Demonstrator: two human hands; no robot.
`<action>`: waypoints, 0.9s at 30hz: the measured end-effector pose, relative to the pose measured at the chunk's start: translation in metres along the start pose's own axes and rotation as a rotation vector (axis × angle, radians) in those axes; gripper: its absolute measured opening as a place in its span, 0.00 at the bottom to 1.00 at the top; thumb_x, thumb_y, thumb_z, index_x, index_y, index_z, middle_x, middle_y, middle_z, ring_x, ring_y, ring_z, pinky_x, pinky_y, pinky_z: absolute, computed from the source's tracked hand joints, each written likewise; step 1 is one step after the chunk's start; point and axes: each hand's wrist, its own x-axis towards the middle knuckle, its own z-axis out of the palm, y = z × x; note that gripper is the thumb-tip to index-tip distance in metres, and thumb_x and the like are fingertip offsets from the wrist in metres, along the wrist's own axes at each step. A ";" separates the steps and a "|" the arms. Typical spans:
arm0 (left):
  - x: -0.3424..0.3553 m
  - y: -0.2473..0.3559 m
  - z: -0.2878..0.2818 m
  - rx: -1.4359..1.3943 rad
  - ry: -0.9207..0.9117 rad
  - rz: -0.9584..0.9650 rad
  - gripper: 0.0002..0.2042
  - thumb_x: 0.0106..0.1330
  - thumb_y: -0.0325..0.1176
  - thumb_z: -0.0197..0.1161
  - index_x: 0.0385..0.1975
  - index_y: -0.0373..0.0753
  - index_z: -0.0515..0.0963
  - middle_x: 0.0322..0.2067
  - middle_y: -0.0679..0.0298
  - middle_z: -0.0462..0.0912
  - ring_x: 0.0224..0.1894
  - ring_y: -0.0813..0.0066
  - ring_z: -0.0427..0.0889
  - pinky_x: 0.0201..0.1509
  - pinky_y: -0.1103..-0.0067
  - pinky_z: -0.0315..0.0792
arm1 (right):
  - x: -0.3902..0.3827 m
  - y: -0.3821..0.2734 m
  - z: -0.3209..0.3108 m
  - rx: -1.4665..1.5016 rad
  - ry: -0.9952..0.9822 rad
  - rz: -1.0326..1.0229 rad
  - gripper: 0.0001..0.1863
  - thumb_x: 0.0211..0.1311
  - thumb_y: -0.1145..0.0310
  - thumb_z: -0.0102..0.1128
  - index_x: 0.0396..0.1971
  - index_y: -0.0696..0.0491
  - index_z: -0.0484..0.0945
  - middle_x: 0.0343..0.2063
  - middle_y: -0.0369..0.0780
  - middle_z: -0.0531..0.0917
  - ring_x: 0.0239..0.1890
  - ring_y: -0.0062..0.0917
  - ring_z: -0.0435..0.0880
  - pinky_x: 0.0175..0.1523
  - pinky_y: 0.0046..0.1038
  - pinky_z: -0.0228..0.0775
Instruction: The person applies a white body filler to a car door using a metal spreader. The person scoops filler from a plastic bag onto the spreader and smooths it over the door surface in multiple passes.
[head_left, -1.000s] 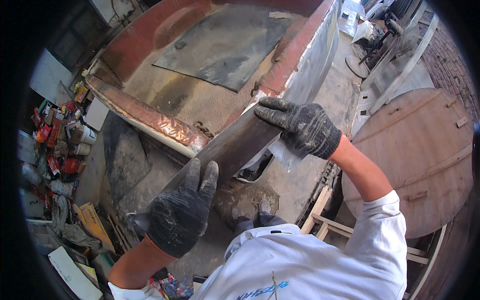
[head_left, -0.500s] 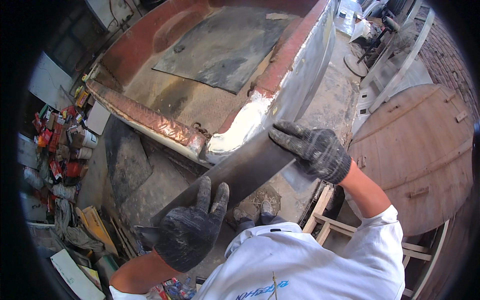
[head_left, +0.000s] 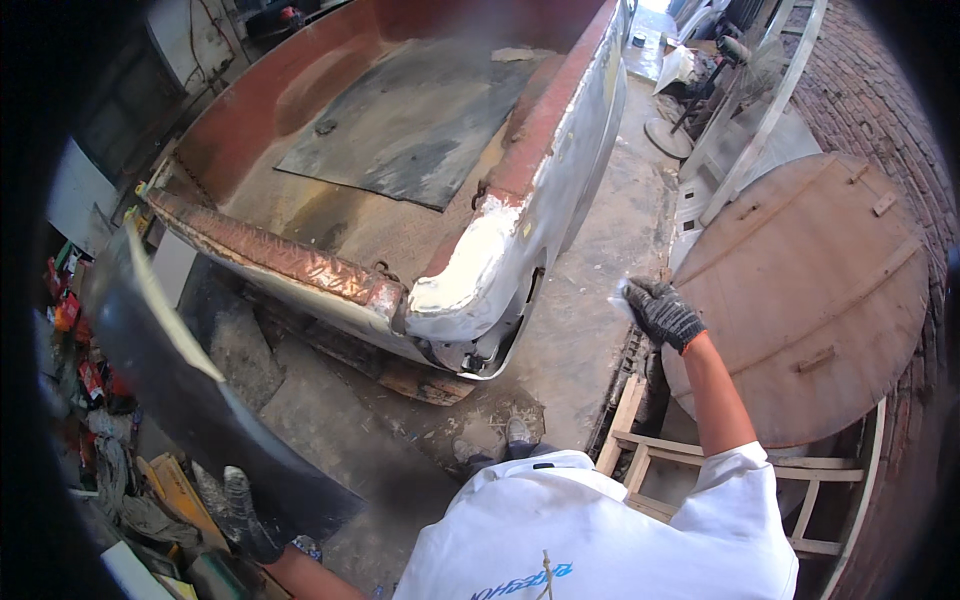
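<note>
My left hand (head_left: 240, 518), in a dark work glove, grips the lower edge of a long curved dark panel (head_left: 225, 415). The panel is tilted up at the left, and a pale strip runs along part of its upper edge. Out to the right, my gloved right hand (head_left: 664, 314) is closed on a small whitish, partly see-through piece (head_left: 624, 298) whose kind I cannot make out. Between my hands and farther off is the corner of a vehicle's cargo bed (head_left: 480, 265), coated in white filler. Below that corner is an opening in the bodywork.
A dark mat (head_left: 400, 130) lies in the rusty red bed. On the right, a round wooden board (head_left: 800, 300) leans near a brick wall, above a wooden frame (head_left: 660, 450). Boxes and clutter (head_left: 85, 380) crowd the left side. My shoes (head_left: 517, 430) show below the bed.
The dark panel has swung left and away from the bed corner in my left hand. My right hand has left the panel and moved right, uncovering the opening below the corner.
</note>
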 end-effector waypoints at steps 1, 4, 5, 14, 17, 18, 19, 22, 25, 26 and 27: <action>-0.006 -0.017 -0.006 0.091 0.011 0.054 0.24 0.67 0.35 0.59 0.61 0.31 0.67 0.62 0.47 0.66 0.59 0.57 0.70 0.65 0.66 0.64 | 0.001 -0.008 -0.001 0.226 0.022 0.078 0.21 0.65 0.63 0.55 0.55 0.57 0.71 0.46 0.49 0.80 0.48 0.37 0.80 0.56 0.37 0.69; -0.020 -0.055 -0.016 0.370 0.061 0.198 0.21 0.71 0.34 0.53 0.60 0.30 0.68 0.63 0.46 0.65 0.61 0.57 0.69 0.66 0.64 0.63 | 0.008 -0.072 -0.024 0.645 0.277 -0.025 0.19 0.62 0.67 0.61 0.51 0.59 0.74 0.44 0.44 0.82 0.48 0.27 0.79 0.55 0.29 0.69; -0.024 -0.064 -0.017 0.429 0.064 0.195 0.20 0.72 0.34 0.51 0.60 0.30 0.68 0.62 0.45 0.66 0.61 0.56 0.69 0.66 0.64 0.63 | 0.011 -0.097 -0.033 0.487 0.418 -0.152 0.15 0.62 0.73 0.60 0.48 0.58 0.74 0.39 0.41 0.80 0.44 0.23 0.78 0.52 0.27 0.71; -0.060 -0.105 -0.027 0.855 -0.051 0.482 0.22 0.74 0.37 0.45 0.64 0.34 0.63 0.65 0.53 0.63 0.66 0.60 0.63 0.70 0.69 0.57 | 0.014 -0.190 -0.017 -0.025 0.579 -0.547 0.10 0.55 0.81 0.59 0.37 0.56 0.79 0.31 0.46 0.80 0.36 0.41 0.80 0.41 0.32 0.72; -0.067 -0.112 -0.039 1.023 -0.094 0.428 0.24 0.75 0.41 0.41 0.68 0.37 0.57 0.68 0.59 0.58 0.69 0.68 0.57 0.73 0.74 0.48 | -0.007 -0.204 -0.028 0.154 0.364 -0.661 0.13 0.54 0.80 0.60 0.40 0.54 0.79 0.30 0.45 0.81 0.35 0.41 0.80 0.44 0.36 0.72; -0.066 -0.115 -0.042 0.950 -0.101 0.454 0.25 0.75 0.42 0.40 0.69 0.39 0.54 0.69 0.61 0.57 0.70 0.71 0.56 0.74 0.75 0.45 | -0.005 -0.209 -0.040 0.076 0.482 -0.664 0.14 0.53 0.81 0.58 0.41 0.54 0.79 0.32 0.45 0.81 0.36 0.41 0.80 0.44 0.36 0.72; -0.066 -0.118 -0.046 0.958 -0.099 0.482 0.25 0.75 0.42 0.40 0.69 0.39 0.53 0.69 0.62 0.56 0.70 0.72 0.55 0.75 0.76 0.44 | 0.003 -0.214 -0.055 -0.069 0.473 -0.643 0.16 0.52 0.82 0.57 0.41 0.54 0.79 0.33 0.44 0.82 0.37 0.40 0.81 0.44 0.36 0.73; -0.065 -0.126 -0.050 1.122 -0.055 0.539 0.26 0.75 0.44 0.39 0.70 0.40 0.52 0.70 0.62 0.54 0.70 0.71 0.54 0.75 0.76 0.42 | 0.052 -0.233 -0.099 -0.353 0.426 -0.843 0.21 0.46 0.82 0.54 0.43 0.50 0.80 0.37 0.41 0.83 0.42 0.37 0.81 0.48 0.36 0.71; -0.071 -0.133 -0.049 0.981 -0.084 0.438 0.27 0.75 0.45 0.40 0.70 0.41 0.52 0.70 0.62 0.54 0.70 0.70 0.55 0.75 0.76 0.43 | 0.095 -0.248 -0.115 -0.645 0.251 -1.033 0.25 0.41 0.76 0.55 0.45 0.45 0.81 0.42 0.36 0.83 0.49 0.32 0.78 0.63 0.38 0.61; -0.074 -0.135 -0.049 0.811 -0.123 0.399 0.27 0.75 0.45 0.40 0.70 0.41 0.52 0.70 0.62 0.54 0.70 0.70 0.55 0.75 0.76 0.43 | 0.103 -0.251 -0.115 -0.651 0.229 -1.068 0.25 0.41 0.76 0.55 0.44 0.45 0.81 0.42 0.35 0.83 0.49 0.32 0.78 0.65 0.38 0.59; -0.079 -0.135 -0.048 0.722 -0.140 0.347 0.27 0.75 0.45 0.41 0.70 0.41 0.52 0.70 0.62 0.54 0.70 0.70 0.55 0.75 0.76 0.43 | 0.109 -0.252 -0.114 -0.667 0.189 -1.093 0.24 0.40 0.76 0.55 0.44 0.45 0.82 0.43 0.35 0.83 0.49 0.33 0.78 0.66 0.39 0.57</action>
